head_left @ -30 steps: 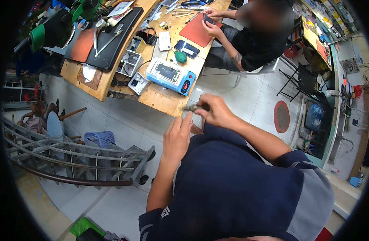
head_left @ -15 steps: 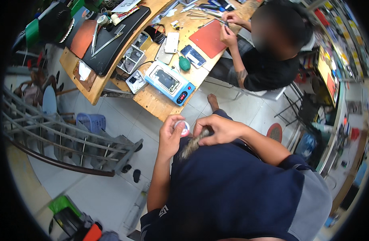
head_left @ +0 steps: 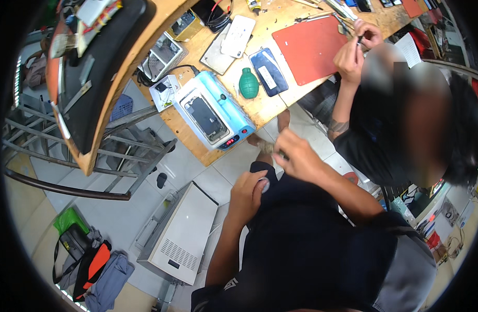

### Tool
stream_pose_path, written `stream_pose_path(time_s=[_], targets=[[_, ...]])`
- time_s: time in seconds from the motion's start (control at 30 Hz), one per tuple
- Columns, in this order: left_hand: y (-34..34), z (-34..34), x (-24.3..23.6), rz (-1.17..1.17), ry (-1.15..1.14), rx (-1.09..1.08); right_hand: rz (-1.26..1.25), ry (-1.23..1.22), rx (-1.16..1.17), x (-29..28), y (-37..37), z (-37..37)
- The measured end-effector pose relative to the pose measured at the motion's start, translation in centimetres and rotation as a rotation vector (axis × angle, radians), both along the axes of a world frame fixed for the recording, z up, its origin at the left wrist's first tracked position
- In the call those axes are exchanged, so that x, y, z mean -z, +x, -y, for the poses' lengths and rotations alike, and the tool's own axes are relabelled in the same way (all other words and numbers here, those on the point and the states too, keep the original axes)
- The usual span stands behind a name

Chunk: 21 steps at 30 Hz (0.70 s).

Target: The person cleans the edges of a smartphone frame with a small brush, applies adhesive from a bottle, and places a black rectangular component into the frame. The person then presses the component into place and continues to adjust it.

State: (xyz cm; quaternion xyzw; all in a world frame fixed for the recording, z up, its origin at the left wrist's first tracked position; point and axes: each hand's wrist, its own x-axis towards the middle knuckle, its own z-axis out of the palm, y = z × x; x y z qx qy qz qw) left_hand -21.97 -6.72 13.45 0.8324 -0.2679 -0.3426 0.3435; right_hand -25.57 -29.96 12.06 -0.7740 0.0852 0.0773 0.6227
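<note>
My left hand [head_left: 245, 196] is closed round a small round tin [head_left: 264, 185], mostly hidden by the fingers. To its right and a little farther off, my right hand [head_left: 299, 155] grips a brush with pale, ragged bristles [head_left: 266, 149]; the bristles point left and the fingers cover its handle. Both hands hang over my lap, short of the workbench edge. Nearest to them on the bench sits a blue heating plate [head_left: 233, 112] with a red display. On top of it lies a dark phone part in a pale frame [head_left: 206, 119].
Beside the plate stand a green grenade-shaped air blower [head_left: 248, 83], a dark blue phone [head_left: 268, 72] and a white phone [head_left: 239, 36]. A co-worker sits at the right, hands [head_left: 356, 52] over a red mat [head_left: 307, 49]. A white cabinet [head_left: 181, 234] stands below left.
My view has come closer to the bench. The right hand with the brush has moved away from me, apart from the tin. My left hand has turned, so less of the tin shows.
</note>
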Motion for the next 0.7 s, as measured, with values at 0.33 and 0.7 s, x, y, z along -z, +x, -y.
stream_pose_path(time_s=[0.33, 0.7], targets=[[-1.4, -1.7, 5.7, -0.348, 0.017, -0.212, -0.248, -0.099, -0.527, 5.2, -0.8, -0.2], [-0.1, -1.9, 8.0, -0.636, -0.222, -0.379, -0.067, 0.793, -0.448, 7.4, -0.9, -0.8]])
